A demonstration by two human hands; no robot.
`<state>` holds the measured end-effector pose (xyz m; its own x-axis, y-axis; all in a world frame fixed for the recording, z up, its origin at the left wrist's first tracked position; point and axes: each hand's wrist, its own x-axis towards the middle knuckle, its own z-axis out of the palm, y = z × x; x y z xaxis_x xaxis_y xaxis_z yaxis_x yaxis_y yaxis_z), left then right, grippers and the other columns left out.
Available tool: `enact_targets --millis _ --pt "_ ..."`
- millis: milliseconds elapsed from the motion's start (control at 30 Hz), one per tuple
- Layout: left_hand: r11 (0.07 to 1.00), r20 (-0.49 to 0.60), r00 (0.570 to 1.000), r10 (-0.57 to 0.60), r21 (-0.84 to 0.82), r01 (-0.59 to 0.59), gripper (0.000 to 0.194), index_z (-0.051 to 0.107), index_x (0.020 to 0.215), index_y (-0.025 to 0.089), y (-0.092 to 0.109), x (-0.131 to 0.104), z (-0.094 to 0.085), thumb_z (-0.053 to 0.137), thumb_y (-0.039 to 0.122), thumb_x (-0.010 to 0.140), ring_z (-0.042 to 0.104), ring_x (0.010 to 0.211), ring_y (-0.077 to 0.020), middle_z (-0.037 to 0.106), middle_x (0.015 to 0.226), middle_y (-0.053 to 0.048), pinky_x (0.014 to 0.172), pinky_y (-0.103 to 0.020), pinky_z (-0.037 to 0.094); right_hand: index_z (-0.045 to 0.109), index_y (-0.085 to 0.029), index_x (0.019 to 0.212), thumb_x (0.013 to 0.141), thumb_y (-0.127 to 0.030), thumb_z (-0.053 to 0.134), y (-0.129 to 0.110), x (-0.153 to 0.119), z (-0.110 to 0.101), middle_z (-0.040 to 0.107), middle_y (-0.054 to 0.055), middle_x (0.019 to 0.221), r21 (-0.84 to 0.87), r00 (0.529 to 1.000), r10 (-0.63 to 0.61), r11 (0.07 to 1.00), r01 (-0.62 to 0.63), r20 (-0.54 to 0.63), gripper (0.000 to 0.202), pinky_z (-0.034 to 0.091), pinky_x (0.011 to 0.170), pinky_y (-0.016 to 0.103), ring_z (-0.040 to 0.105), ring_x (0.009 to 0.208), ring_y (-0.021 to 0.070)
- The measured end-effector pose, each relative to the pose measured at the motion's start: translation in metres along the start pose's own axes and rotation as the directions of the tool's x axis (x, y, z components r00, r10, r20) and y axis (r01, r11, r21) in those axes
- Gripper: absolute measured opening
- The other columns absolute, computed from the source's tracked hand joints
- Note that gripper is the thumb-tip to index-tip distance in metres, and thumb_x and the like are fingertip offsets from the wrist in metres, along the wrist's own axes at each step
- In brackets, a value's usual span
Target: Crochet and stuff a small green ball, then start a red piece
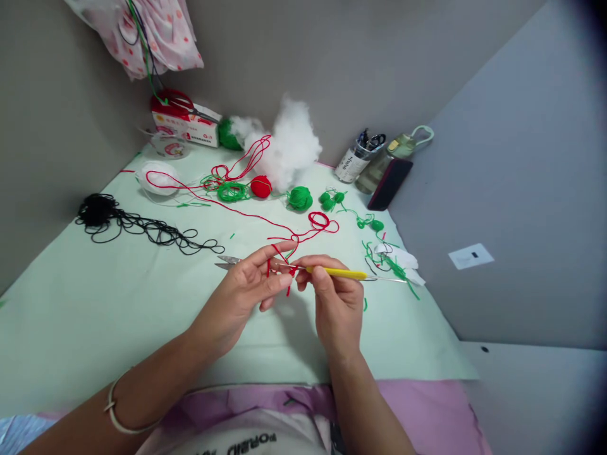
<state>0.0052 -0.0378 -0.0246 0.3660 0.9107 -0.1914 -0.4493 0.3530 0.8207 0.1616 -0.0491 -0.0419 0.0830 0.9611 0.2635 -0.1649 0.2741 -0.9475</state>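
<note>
A crochet hook [339, 273] with a yellow handle lies between the thumb and fingers of my right hand [339, 303], its thin metal tip pointing left. My left hand [256, 278] pinches a small piece of red crochet [292, 272] at the hook's tip. Red yarn [269, 260] runs around the raised fingers of my left hand and leads back over the table to loose red loops [320, 221]. Partly behind my left hand is a pair of scissors [227, 261], with only the blades showing.
Black yarn [142, 224] trails across the left. Toward the back are white stuffing [289, 145], a red ball [260, 186], a green yarn ball [300, 198] and a white yarn ball [159, 178]. A pen cup [355, 161], bottle [403, 145] and phone [389, 184] stand back right, by the wall.
</note>
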Motion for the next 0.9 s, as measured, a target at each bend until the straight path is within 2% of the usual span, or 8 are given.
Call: enact_targets --millis 100,300,467,533,633,700,800,900 --pt "1.000 -0.023 1.000 0.003 0.016 -0.002 0.040 0.074 0.126 0.025 0.000 0.001 -0.001 0.079 0.035 0.088 0.032 0.053 -0.0059 0.054 0.070 0.005 0.051 -0.023 0.027 0.081 -0.028 0.099 0.099 -0.029 0.065 -0.002 0.000 0.000 0.075 0.003 0.094 -0.029 1.000 -0.019 0.999 0.019 -0.007 0.016 0.052 0.067 0.031 0.064 0.074 0.0140" --pt "1.000 -0.060 0.998 -0.021 -0.015 0.020 0.051 0.068 0.130 0.023 0.000 0.002 0.005 0.084 0.028 0.082 0.031 0.052 -0.0039 0.062 0.079 0.003 0.048 -0.021 0.024 0.079 -0.028 0.101 0.100 -0.025 0.062 -0.004 -0.003 0.005 0.074 0.004 0.090 -0.228 0.991 -0.134 0.965 0.131 0.004 0.018 0.054 0.067 0.034 0.064 0.073 0.0168" --pt "0.985 -0.042 0.993 -0.114 -0.138 0.107 0.046 0.071 0.125 0.018 -0.003 0.000 0.007 0.082 0.025 0.081 0.024 0.047 -0.0030 0.044 0.060 0.009 0.046 -0.018 0.021 0.078 -0.033 0.116 0.095 -0.011 0.063 0.000 -0.009 0.000 0.075 0.008 0.107 -0.553 0.896 -0.409 0.712 0.433 0.174 0.034 0.057 0.081 0.039 0.069 0.096 0.0220" --pt "0.963 -0.001 0.986 -0.164 -0.215 0.160 0.038 0.075 0.118 0.016 -0.002 0.000 0.004 0.080 0.023 0.081 0.016 0.047 -0.0025 0.035 0.057 0.011 0.044 -0.018 0.018 0.078 -0.032 0.112 0.096 -0.012 0.062 -0.003 -0.008 -0.002 0.075 0.007 0.100 -0.496 0.913 -0.395 0.775 0.391 0.102 0.030 0.057 0.077 0.037 0.069 0.088 0.0200" --pt "0.959 -0.007 0.991 -0.135 -0.254 0.129 0.035 0.078 0.116 0.017 0.003 0.001 0.001 0.079 0.019 0.082 0.013 0.047 -0.0016 0.035 0.059 0.010 0.044 -0.017 0.016 0.079 -0.027 0.099 0.100 -0.023 0.060 -0.010 -0.003 -0.003 0.071 0.004 0.089 -0.233 0.976 -0.205 0.955 0.183 -0.072 0.019 0.054 0.067 0.034 0.064 0.070 0.0160" --pt "0.972 -0.001 0.995 -0.102 -0.214 0.099 0.039 0.076 0.122 0.022 0.004 0.000 0.001 0.079 0.020 0.083 0.017 0.046 -0.0012 0.041 0.060 0.009 0.044 -0.017 0.017 0.079 -0.026 0.095 0.099 -0.029 0.063 -0.013 0.000 -0.002 0.072 0.005 0.090 -0.121 0.992 -0.110 0.987 0.102 -0.061 0.017 0.053 0.065 0.034 0.063 0.070 0.0157" --pt "0.988 0.011 0.997 -0.076 -0.133 0.077 0.044 0.073 0.127 0.029 0.001 -0.001 0.003 0.081 0.022 0.084 0.024 0.047 -0.0008 0.055 0.071 0.005 0.045 -0.018 0.018 0.081 -0.027 0.095 0.097 -0.029 0.067 -0.013 0.001 0.000 0.075 0.004 0.090 -0.157 0.996 -0.086 0.984 0.087 0.016 0.014 0.054 0.071 0.034 0.065 0.077 0.0171" --pt "0.992 0.006 0.997 -0.074 -0.106 0.074 0.039 0.075 0.122 0.027 -0.002 0.000 0.001 0.080 0.023 0.084 0.026 0.047 -0.0004 0.058 0.076 0.004 0.046 -0.019 0.021 0.080 -0.027 0.098 0.098 -0.029 0.066 -0.009 0.002 -0.002 0.076 0.003 0.093 -0.074 1.000 -0.013 0.997 0.013 0.007 0.014 0.054 0.070 0.031 0.065 0.073 0.0143"
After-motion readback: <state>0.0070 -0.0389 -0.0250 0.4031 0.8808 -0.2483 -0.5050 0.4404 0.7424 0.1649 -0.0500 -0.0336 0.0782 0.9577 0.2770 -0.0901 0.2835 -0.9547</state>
